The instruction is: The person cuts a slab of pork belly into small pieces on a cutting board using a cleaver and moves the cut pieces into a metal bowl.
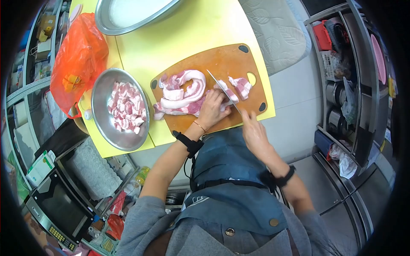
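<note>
A long piece of raw pork belly (195, 88) lies curled on the brown cutting board (226, 57). My left hand (211, 110) presses on its right end with bent fingers. In my right hand (255, 133) is a kitchen knife (221, 88), gripped by the handle, which my fingers mostly hide. The blade slants across the meat just right of my left fingertips. A cut piece of pork (241, 87) rests on the board to the right of the blade. Left of the board, a steel bowl (99, 113) contains many small pork chunks (127, 106).
The board sits on a yellow table (188, 25) near its front edge. A large metal basin (102, 23) with whitish contents stands at the back. An orange plastic bag (81, 55) lies at the left. Metal shelves (314, 30) stand at right, and a microwave (60, 209) is at lower left.
</note>
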`<state>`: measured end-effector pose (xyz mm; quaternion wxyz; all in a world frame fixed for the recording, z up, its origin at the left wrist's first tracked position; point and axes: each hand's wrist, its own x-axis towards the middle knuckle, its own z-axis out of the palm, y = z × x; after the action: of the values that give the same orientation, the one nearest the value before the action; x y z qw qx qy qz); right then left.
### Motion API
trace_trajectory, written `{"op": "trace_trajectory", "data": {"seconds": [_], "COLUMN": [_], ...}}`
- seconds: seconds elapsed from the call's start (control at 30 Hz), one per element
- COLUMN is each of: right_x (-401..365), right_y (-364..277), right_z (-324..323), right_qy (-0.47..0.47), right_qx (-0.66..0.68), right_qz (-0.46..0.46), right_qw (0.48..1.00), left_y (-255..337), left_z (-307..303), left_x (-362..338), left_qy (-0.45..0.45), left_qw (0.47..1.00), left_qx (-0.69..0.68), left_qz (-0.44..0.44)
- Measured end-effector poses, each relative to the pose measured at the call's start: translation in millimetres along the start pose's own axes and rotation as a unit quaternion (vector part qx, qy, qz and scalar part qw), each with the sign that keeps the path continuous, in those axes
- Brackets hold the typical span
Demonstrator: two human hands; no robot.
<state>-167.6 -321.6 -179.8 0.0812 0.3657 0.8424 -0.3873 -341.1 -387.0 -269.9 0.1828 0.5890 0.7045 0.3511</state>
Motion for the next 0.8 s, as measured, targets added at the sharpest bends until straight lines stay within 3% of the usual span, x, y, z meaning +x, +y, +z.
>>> {"op": "trace_trajectory", "data": {"seconds": [0.13, 0.23, 0.27, 0.43, 0.53, 0.6, 0.7, 0.8], "right_x": [66.7, 44.5, 26.2, -28.0, 21.1, 50.9, 48.9, 32.0], "right_y": [-15.9, -13.4, -6.7, 9.3, -0.3, 2.3, 11.2, 16.4], "right_z": [9.8, 4.6, 3.1, -1.5, 5.2, 2.4, -0.4, -7.0], "right_qy": [0.087, 0.09, 0.043, -0.004, 0.042, 0.036, 0.067, 0.097], "right_qx": [-0.006, -0.021, -0.037, -0.01, -0.031, -0.003, 0.035, 0.05], "right_qz": [-0.09, -0.086, -0.041, 0.016, -0.056, -0.052, -0.036, -0.033], "right_qw": [0.992, 0.992, 0.998, 1.0, 0.997, 0.998, 0.996, 0.994], "left_y": [-1.3, -3.1, -2.5, 2.8, 5.6, 10.3, 20.1, 26.3], "left_z": [-2.4, 0.8, 2.4, -3.1, -0.2, -0.4, 0.3, -10.9], "left_x": [-1.5, -0.9, -2.3, -0.8, -5.0, -14.4, -27.0, -34.2], "left_qy": [-0.026, 0.007, 0.005, 0.029, -0.005, -0.063, -0.055, 0.016], "left_qw": [0.999, 1.0, 1.0, 0.999, 1.0, 0.998, 0.996, 0.996], "left_qx": [0.007, 0.011, -0.003, -0.012, 0.0, 0.007, 0.007, 0.065], "left_qz": [0.043, 0.018, -0.027, -0.016, 0.004, 0.026, 0.072, 0.054]}}
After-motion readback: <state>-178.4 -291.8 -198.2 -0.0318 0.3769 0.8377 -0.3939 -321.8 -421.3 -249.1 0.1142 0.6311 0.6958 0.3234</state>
